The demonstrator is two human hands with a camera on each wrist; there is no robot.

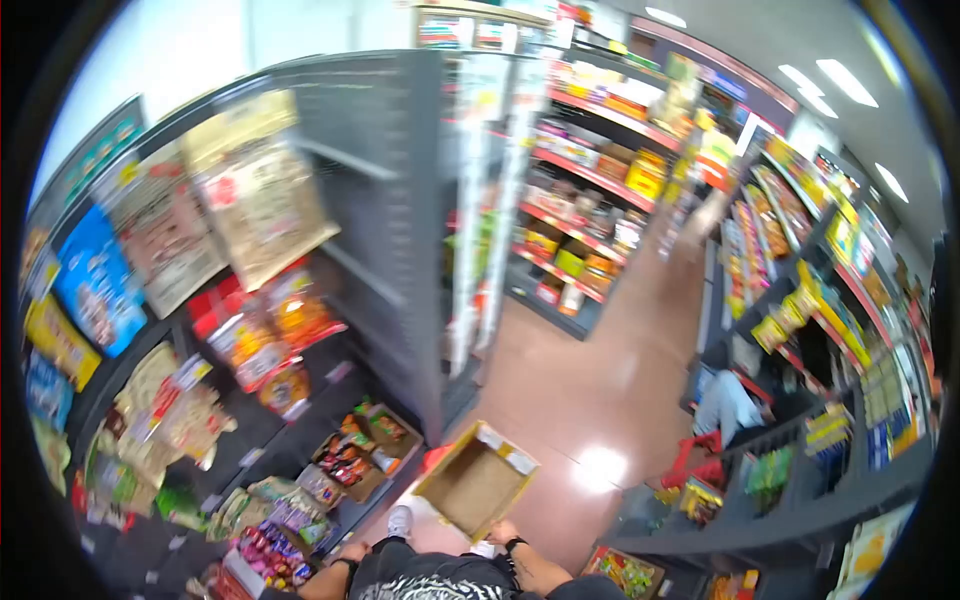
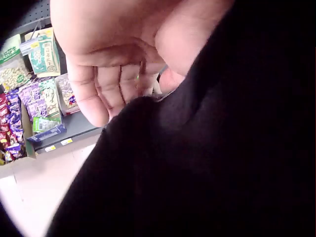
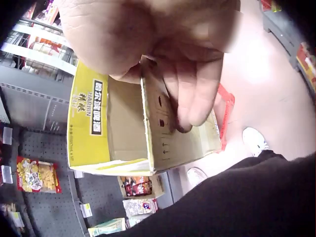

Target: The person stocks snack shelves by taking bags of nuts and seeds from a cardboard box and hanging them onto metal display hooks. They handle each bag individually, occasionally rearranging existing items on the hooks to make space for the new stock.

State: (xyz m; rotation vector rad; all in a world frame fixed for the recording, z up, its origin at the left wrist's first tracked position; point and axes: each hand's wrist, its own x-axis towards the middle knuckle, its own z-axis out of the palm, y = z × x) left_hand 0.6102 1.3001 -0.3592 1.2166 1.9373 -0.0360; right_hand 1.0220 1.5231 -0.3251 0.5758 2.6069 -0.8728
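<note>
My right hand (image 1: 502, 532) grips one wall of an open-topped cardboard box (image 1: 475, 484) held over the floor in front of me. In the right wrist view the box has a yellow printed panel (image 3: 89, 128) reading HARBIN and a bare brown inside. The fingers (image 3: 200, 101) of that hand lie along the brown wall, with the thumb side over its edge. Low by my black clothing (image 2: 197, 158) hangs my left hand (image 2: 121, 49), its fingers loosely bent with nothing seen in them. Part of it is hidden behind the cloth.
On the left, a dark shelf rack holds snack bags (image 1: 255, 190), a carton of small packets (image 1: 365, 455) and wrapped sweets (image 1: 270, 555). Stocked shelves line the right, where a crouching person's jeans (image 1: 732, 405) show. A red basket (image 1: 695, 460) is near them. A reddish aisle floor (image 1: 560, 375) leads ahead.
</note>
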